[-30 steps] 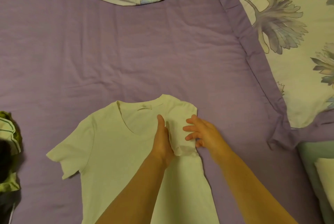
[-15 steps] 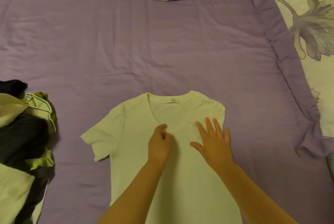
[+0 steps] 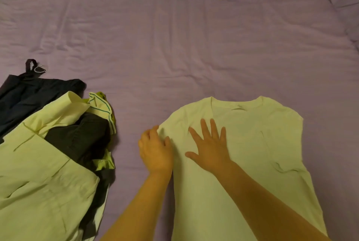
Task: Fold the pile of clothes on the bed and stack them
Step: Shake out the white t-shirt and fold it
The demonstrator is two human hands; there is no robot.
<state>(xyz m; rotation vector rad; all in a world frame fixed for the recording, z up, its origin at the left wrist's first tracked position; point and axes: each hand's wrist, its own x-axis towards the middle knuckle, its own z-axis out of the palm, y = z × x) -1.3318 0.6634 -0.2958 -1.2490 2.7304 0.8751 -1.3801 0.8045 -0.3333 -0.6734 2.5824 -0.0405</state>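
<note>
While a white T-shirt (image 3: pixel 242 155) lies flat on the purple bed (image 3: pixel 155 42), the right hand (image 3: pixel 208 147) presses it with fingers spread and the left hand (image 3: pixel 155 149) curls round its left edge. Sleeve-folding seems underway; next, fold lengthwise. Unfolded clothes (image 3: pixel 50 147) wait left.

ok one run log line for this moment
white t-shirt flat on bed | left hand grips left edge | right hand presses chest | pile unfolded

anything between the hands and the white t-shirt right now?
Nothing visible. The right hand lies flat on the white t-shirt; the left hand grips its folded left edge. The unfolded clothes pile sits apart to the left.
</note>
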